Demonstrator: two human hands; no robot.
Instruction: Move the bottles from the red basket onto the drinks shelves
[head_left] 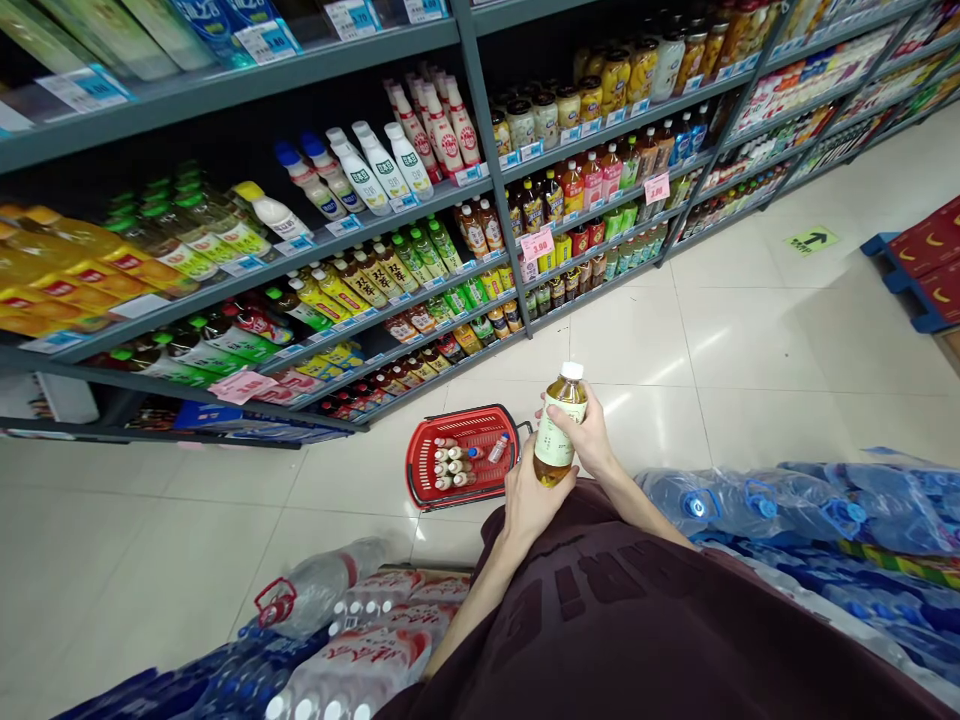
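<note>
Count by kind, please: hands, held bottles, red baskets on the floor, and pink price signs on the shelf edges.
Hands: 2 (left hand, right hand)
Held bottle: 1
Red basket: 1
Pink price signs: 3
Total: 7

Beyond the grip we list: shelving (501, 200), glass jars (615, 78), a pink price card (538, 244). To its right: water jugs (694, 500). Farther right: arrow sign (812, 239), blue pallet (900, 288), red cartons (930, 250). Nearer, left: bottle packs (367, 660).
</note>
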